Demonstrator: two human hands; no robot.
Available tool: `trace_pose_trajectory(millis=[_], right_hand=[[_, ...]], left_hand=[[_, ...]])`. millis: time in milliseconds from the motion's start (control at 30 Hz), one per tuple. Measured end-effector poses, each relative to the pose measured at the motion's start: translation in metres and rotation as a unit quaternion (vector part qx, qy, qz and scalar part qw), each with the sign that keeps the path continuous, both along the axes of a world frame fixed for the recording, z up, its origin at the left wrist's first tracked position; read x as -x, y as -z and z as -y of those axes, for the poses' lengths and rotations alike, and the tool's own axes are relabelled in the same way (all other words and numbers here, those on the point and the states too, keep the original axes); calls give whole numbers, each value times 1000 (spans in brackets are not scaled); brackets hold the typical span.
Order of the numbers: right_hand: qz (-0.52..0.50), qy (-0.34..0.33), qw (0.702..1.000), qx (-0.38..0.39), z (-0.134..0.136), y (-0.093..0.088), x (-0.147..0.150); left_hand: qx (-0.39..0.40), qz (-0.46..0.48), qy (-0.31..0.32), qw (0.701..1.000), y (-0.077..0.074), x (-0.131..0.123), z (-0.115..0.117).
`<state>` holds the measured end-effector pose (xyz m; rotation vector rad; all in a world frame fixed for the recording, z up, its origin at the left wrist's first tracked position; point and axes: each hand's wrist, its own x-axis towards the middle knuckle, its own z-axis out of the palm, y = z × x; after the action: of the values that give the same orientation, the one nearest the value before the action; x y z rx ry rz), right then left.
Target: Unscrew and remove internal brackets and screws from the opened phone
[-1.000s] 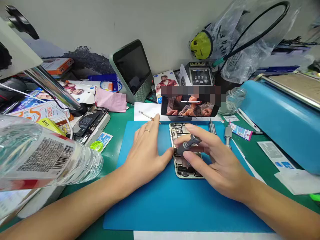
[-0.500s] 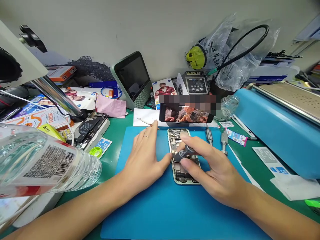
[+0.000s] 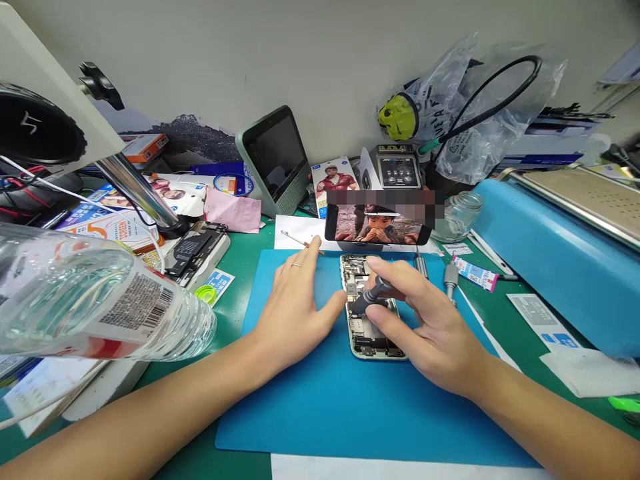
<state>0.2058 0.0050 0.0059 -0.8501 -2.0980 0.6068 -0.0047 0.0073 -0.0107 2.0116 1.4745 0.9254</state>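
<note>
An opened phone (image 3: 373,330) with its insides exposed lies lengthwise on a blue work mat (image 3: 320,393). My right hand (image 3: 425,320) is curled over it, fingers pinched round a grey screwdriver (image 3: 371,297) whose tip points at the phone's left edge. My left hand (image 3: 295,300) rests flat on the mat beside the phone, fingers stretched out, thumb touching the phone's left side. It wears a ring.
A phone playing video (image 3: 377,225) stands just behind the opened one. Two more screwdrivers (image 3: 450,277) lie at the mat's right. A clear water bottle (image 3: 95,303) looms at near left. A second opened phone (image 3: 197,248), a glass jar (image 3: 457,215) and a blue machine (image 3: 565,247) surround the mat.
The view shifted slightly. Both hands stay on the phone; the right hand has moved the screwdriver a little toward the phone's upper part.
</note>
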Motion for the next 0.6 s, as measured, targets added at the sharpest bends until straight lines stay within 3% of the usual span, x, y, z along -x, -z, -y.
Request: trace_pose_trajectory(millis=[233,400,500,600], right_hand=[[-13,-49,999,-16,-1,-3,3],[-19,-36,999,-3,-4,0,2],[-26,-33,999,14,-4,0,1],[-34,-38,998,30,-2,-1,2]], left_hand=[[-8,85,-21,996,-5,2,1],[1,105,-24,994,-26,3,13],[11,108,-19,994,-46,9,40],[15,101,-36,994,-52,24,96]])
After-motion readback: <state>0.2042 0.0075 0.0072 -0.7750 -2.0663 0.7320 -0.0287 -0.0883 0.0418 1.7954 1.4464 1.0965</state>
